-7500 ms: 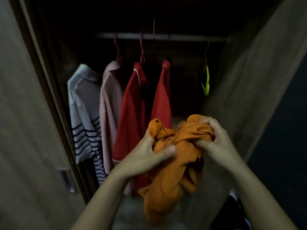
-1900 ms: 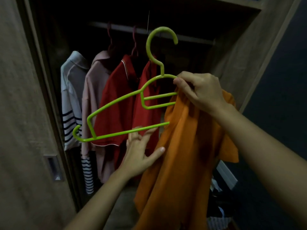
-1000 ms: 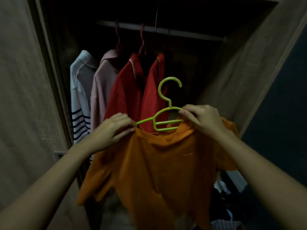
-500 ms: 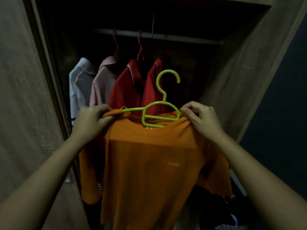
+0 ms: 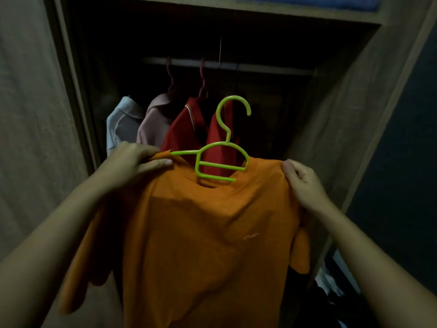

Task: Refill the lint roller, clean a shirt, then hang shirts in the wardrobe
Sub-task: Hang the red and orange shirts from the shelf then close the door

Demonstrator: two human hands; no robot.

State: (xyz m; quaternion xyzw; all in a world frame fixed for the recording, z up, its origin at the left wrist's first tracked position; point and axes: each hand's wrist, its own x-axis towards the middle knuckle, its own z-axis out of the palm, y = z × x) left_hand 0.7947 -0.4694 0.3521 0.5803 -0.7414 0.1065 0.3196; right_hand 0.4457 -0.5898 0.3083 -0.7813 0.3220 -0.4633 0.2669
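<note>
A person held an orange T-shirt (image 5: 201,233) below and in front of the wardrobe's hanging rail (image 5: 260,68), a lime-green plastic hanger (image 5: 186,151) threaded through its neck. The left hand (image 5: 132,162) pinched the left shoulder seam, thumb flat on top; the right hand (image 5: 302,183) gripped the right shoulder with curled fingers. The hanger's round open hook stood upright beneath the rail, clear of it, and one thin arm poked out bare at the left side of the collar. The soft, matte fabric hung in loose folds, sleeves drooping.

On the rail's left half hung four shirts packed close: a pale collared shirt (image 5: 118,129), a pink shirt (image 5: 153,124) and two red shirts (image 5: 184,129), two of them on dark red hooks (image 5: 202,76). To their right the pale metal rail ran on in shadow to the wood-grain side panel (image 5: 343,102). Above the rail, a shelf carried folded blue cloth (image 5: 331,1).
</note>
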